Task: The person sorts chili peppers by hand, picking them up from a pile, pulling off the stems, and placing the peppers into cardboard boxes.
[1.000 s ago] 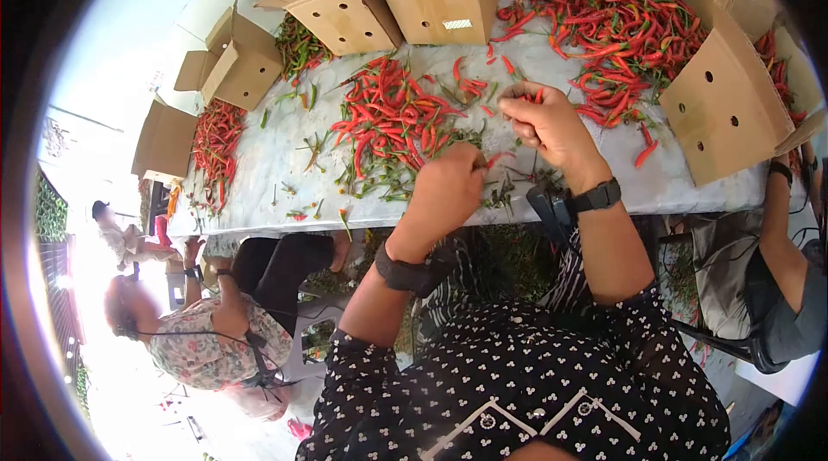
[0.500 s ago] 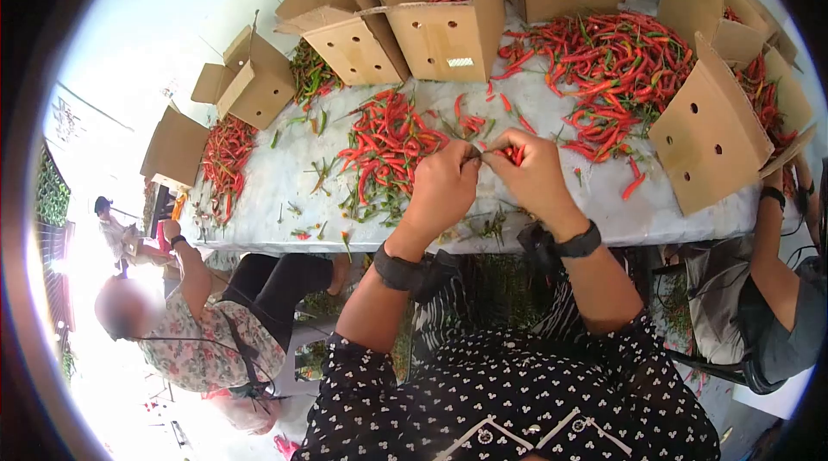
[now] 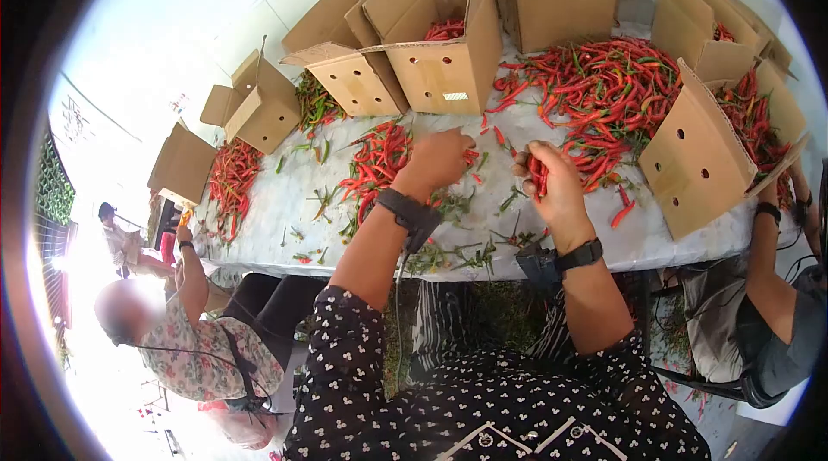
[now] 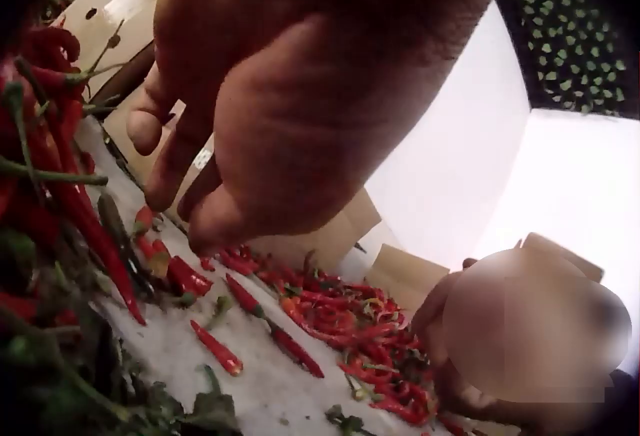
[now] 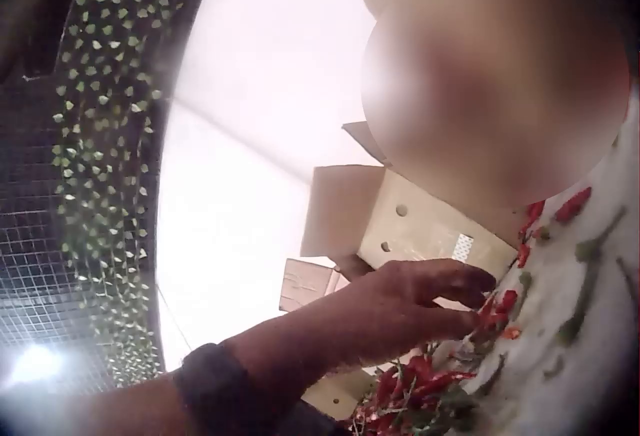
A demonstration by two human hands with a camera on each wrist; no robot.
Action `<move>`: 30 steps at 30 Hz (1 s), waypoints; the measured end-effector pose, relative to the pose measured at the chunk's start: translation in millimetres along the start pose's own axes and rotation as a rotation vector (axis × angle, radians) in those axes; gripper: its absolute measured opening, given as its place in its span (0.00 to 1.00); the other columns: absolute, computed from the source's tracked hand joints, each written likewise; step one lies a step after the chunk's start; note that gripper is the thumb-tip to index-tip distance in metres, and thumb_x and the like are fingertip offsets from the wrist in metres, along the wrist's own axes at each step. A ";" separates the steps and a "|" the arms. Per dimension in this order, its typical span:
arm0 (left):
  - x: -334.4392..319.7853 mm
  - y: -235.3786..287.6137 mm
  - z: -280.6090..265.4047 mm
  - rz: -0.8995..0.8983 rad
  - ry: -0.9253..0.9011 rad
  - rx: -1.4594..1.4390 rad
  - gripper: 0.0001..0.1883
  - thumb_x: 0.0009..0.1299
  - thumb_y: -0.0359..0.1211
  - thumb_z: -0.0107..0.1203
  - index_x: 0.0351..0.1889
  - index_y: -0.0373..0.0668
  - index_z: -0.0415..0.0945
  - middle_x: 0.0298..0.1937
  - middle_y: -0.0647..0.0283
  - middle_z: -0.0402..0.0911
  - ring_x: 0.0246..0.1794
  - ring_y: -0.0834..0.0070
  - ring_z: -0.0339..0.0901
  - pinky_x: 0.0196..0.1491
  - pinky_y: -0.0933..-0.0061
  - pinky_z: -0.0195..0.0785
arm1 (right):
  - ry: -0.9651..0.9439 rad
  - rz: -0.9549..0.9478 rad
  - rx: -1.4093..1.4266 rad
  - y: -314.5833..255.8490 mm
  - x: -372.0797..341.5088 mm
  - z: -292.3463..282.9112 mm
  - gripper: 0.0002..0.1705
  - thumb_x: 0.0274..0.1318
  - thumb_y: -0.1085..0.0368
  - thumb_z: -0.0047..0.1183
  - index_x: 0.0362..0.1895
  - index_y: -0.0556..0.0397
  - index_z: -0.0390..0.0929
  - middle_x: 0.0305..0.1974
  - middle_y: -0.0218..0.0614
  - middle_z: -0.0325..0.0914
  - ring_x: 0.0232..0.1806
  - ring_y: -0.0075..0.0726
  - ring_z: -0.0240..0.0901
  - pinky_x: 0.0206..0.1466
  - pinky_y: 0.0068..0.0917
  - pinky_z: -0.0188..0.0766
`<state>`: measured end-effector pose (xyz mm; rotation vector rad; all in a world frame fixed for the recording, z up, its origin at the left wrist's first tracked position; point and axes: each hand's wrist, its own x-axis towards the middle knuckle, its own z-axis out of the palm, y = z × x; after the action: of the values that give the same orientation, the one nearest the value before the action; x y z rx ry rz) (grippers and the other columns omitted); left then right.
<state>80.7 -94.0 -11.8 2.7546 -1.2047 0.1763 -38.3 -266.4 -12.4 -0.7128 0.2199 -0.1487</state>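
Observation:
My left hand [image 3: 437,159] reaches over the right side of the near pile of red chillies [image 3: 375,159]. In the left wrist view the same hand [image 4: 290,126] points its loosely bent fingers down at a few loose chillies [image 4: 188,277], and no chilli shows in its grip. The right wrist view has that hand [image 5: 400,301] from the side, fingertips at the red pieces [image 5: 495,308]. To its right, above the table, my right hand [image 3: 561,198] curls its fingers round several red chillies [image 3: 537,176]. A blur covers much of it in both wrist views.
Cardboard boxes [image 3: 447,73] line the table's back, one box [image 3: 694,155] standing at the right. A large chilli heap [image 3: 604,86] lies back right, a smaller one [image 3: 233,185] at left. Green stems [image 3: 448,254] litter the front edge. People [image 3: 211,349] sit at both sides.
The hands met at their fingertips half a second ago and are now apart. My left hand has moved forward over the chillies; my right has shifted right, still holding chillies.

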 end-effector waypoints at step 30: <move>-16.6 48.1 -50.7 -0.080 -0.128 -0.885 0.11 0.60 0.28 0.52 0.40 0.36 0.71 0.27 0.61 0.79 0.25 0.83 0.73 0.31 0.79 0.66 | -0.132 0.035 -0.351 23.6 7.0 2.8 0.09 0.51 0.66 0.54 0.35 0.57 0.77 0.22 0.25 0.72 0.18 0.16 0.60 0.17 0.14 0.53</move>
<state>31.4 -106.0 39.0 2.0334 -0.8826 -0.4426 -29.4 -248.5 -27.0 -1.0631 0.1325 -0.0289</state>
